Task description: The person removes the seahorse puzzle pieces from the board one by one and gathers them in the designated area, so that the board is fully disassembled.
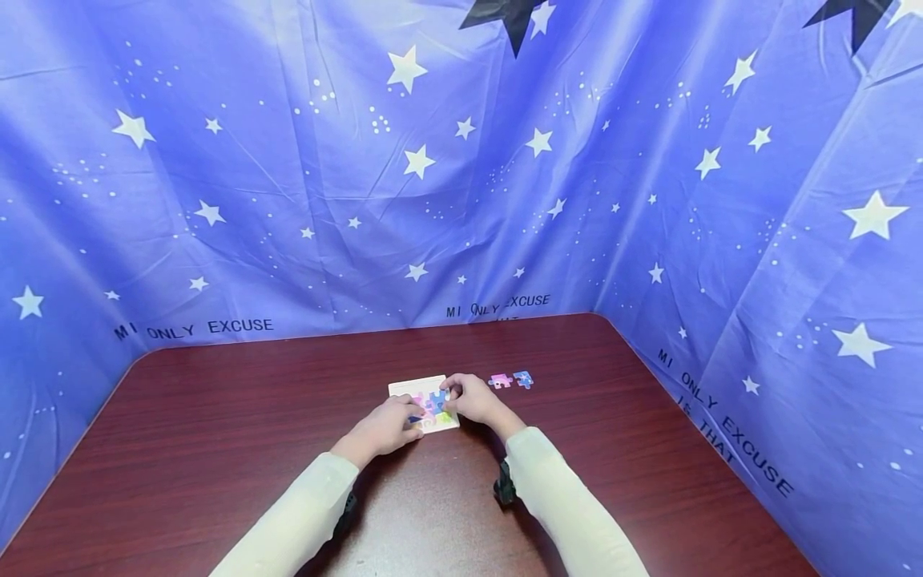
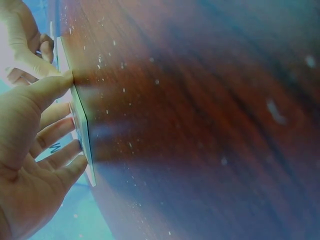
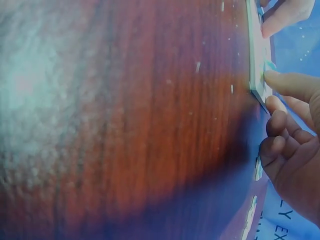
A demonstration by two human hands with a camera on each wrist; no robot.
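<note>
A jigsaw puzzle in a pale-framed tray (image 1: 408,388) lies flat on the table, with pink, blue and yellow-green pieces in it. My left hand (image 1: 384,425) rests on its left side, fingers extended over the pieces and thumb at the near edge. At the right side, my right hand (image 1: 472,399) pinches a blue puzzle piece (image 1: 437,398) between thumb and forefinger, close over the tray. In the right wrist view its thumb (image 3: 287,84) is right at the tray's face, with the other fingers loosely curled. Both hands hide parts of the puzzle.
A pink puzzle piece (image 1: 501,381) and a blue loose piece (image 1: 524,379) lie on the table to the right of the tray. The dark red-brown table (image 1: 238,433) is bordered behind and at the right by a blue star-patterned curtain (image 1: 360,176).
</note>
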